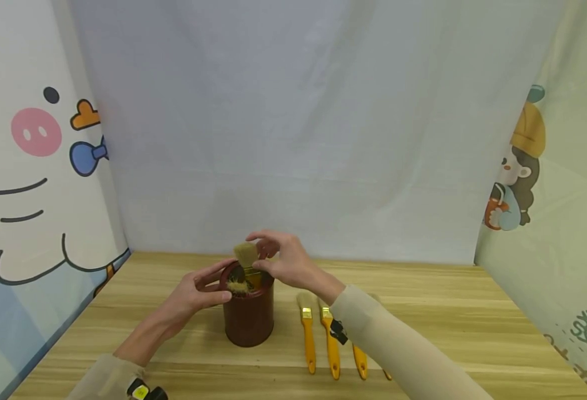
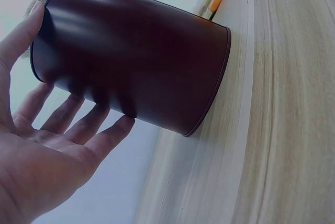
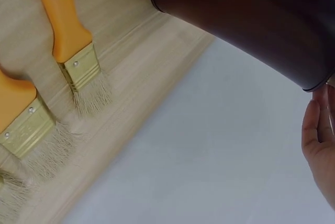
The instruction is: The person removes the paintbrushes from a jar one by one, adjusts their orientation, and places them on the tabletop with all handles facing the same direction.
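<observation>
A dark red cylindrical pot [image 1: 249, 322] stands upright on the wooden table. My left hand [image 1: 193, 291] holds it from the left, thumb at the near rim; the left wrist view shows the fingers [image 2: 94, 124] spread along its wall. Over the mouth, my right hand [image 1: 283, 261] pinches a paintbrush [image 1: 245, 254] near its metal ferrule. That brush has its pale bristles up and its handle end down in the pot. The bristles of another brush [image 1: 238, 286] show inside the rim. In the right wrist view only part of the right hand [image 3: 320, 135] appears, at the pot's mouth.
Right of the pot several orange-handled paintbrushes lie in a row, bristles away from me, among them a near one [image 1: 308, 333] and a wider one [image 1: 331, 347]. My right sleeve [image 1: 388, 333] covers part of the others. A pale curtain [image 1: 293, 139] hangs behind the table [image 1: 423, 311].
</observation>
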A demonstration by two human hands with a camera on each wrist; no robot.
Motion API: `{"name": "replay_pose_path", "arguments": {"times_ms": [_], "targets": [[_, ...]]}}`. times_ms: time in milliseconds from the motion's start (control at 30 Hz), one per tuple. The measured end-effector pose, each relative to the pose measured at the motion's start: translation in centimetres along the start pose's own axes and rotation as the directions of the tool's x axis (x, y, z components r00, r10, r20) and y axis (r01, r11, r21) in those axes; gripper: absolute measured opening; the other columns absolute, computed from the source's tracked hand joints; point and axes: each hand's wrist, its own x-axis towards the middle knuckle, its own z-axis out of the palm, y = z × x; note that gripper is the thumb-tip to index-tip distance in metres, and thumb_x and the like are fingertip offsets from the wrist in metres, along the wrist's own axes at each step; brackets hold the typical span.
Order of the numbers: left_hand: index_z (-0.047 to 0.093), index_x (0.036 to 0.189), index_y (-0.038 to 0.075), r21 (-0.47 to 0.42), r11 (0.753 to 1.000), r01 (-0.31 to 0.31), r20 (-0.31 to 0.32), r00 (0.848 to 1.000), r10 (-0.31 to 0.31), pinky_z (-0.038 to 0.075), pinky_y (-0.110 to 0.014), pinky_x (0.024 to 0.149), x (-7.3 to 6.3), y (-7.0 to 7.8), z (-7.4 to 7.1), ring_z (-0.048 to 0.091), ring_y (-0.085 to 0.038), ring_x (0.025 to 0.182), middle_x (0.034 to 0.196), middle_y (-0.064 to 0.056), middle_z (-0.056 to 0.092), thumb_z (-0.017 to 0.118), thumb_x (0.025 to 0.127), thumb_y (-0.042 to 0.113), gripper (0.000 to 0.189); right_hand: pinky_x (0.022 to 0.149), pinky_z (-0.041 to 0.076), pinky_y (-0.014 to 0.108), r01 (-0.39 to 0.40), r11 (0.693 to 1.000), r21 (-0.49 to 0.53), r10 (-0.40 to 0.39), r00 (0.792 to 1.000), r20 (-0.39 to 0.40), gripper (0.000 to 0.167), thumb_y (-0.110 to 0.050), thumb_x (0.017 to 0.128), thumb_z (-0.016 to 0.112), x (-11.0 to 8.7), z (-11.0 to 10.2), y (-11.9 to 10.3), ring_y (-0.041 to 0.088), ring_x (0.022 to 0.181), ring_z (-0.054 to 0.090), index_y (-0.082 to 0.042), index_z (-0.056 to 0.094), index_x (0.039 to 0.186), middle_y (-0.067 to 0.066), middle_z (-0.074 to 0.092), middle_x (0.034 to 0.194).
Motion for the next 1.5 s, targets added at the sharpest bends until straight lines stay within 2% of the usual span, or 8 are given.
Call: {"name": "replay_pose_path", "arguments": {"times_ms": [167, 367, 667, 900, 1067, 1267, 1500], "targets": [[0.037, 0.165, 0.009, -0.001, 1.000, 0.001, -0.004, 1.000, -0.001, 0.051, -0.044, 0.105, -0.1, 0.0, 0.1, 0.040, -0.046, 0.147, 0.166, -0.023, 0.033, 0.075, 0.098, 0.015, 0.077, 0.075, 0.059, 0.033, -0.029, 0.999, 0.018, 0.028, 1.000, 0.004, 0.045, 0.005, 0.090, 0.081, 0.0, -0.1, -0.1, 0.015, 0.083, 0.070, -0.005, 0.070, 0.132, 0.008, 0.076, 0.103], [0.037, 0.165, 0.009, -0.005, 1.000, -0.009, 0.003, 1.000, 0.009, 0.051, -0.046, 0.106, 0.0, 0.0, 0.1, 0.039, -0.047, 0.147, 0.165, -0.021, 0.036, 0.074, 0.100, 0.016, 0.075, 0.073, 0.059, 0.028, -0.001, 0.998, 0.058, 0.003, 0.999, -0.034, 0.043, 0.007, 0.090, 0.080, 0.3, -0.7, -0.2, 0.016, 0.083, 0.072, -0.004, 0.072, 0.130, 0.012, 0.077, 0.106], [0.034, 0.166, 0.006, -0.001, 1.000, -0.010, -0.002, 1.000, 0.010, 0.050, -0.048, 0.106, 0.2, 0.0, 0.1, 0.040, -0.050, 0.146, 0.164, -0.023, 0.037, 0.074, 0.099, 0.017, 0.078, 0.075, 0.059, 0.029, 0.019, 0.998, 0.065, -0.015, 0.998, -0.067, 0.043, 0.003, 0.091, 0.081, 0.8, -1.8, -0.9, 0.012, 0.085, 0.072, -0.005, 0.072, 0.132, 0.011, 0.078, 0.107], [0.036, 0.165, 0.007, -0.006, 1.000, -0.013, 0.002, 1.000, 0.013, 0.050, -0.049, 0.107, 0.1, 0.0, 0.0, 0.038, -0.049, 0.147, 0.165, -0.022, 0.036, 0.073, 0.100, 0.016, 0.076, 0.076, 0.060, 0.030, 0.026, 0.996, 0.080, -0.020, 0.997, -0.079, 0.042, 0.003, 0.091, 0.081, 1.0, -2.2, -1.4, 0.014, 0.084, 0.072, -0.006, 0.073, 0.131, 0.010, 0.077, 0.105], [0.036, 0.165, 0.007, -0.010, 1.000, -0.017, 0.003, 1.000, 0.017, 0.051, -0.046, 0.106, 0.1, 0.0, 0.0, 0.043, -0.046, 0.145, 0.163, -0.023, 0.039, 0.074, 0.099, 0.015, 0.077, 0.078, 0.061, 0.033, 0.022, 0.994, 0.108, -0.013, 0.996, -0.087, 0.042, 0.004, 0.091, 0.080, 1.1, -2.6, -1.7, 0.015, 0.085, 0.073, -0.005, 0.072, 0.131, 0.011, 0.077, 0.105], [0.038, 0.165, 0.008, -0.005, 0.999, -0.033, 0.011, 0.999, 0.033, 0.051, -0.046, 0.106, 0.1, -0.2, 0.0, 0.046, -0.045, 0.143, 0.162, -0.024, 0.041, 0.074, 0.099, 0.015, 0.076, 0.080, 0.061, 0.035, 0.033, 0.985, 0.171, -0.017, 0.996, -0.091, 0.042, 0.006, 0.092, 0.077, 1.5, -3.5, -2.1, 0.019, 0.088, 0.074, -0.003, 0.071, 0.132, 0.013, 0.076, 0.105], [0.039, 0.164, 0.009, -0.004, 0.999, -0.039, 0.014, 0.999, 0.039, 0.051, -0.045, 0.107, 0.2, -0.2, 0.0, 0.045, -0.046, 0.143, 0.162, -0.024, 0.039, 0.074, 0.099, 0.015, 0.075, 0.079, 0.062, 0.037, 0.068, 0.980, 0.184, -0.043, 0.990, -0.136, 0.043, 0.006, 0.091, 0.079, 2.3, -5.0, -3.1, 0.021, 0.088, 0.075, -0.002, 0.070, 0.132, 0.014, 0.076, 0.107]]}}
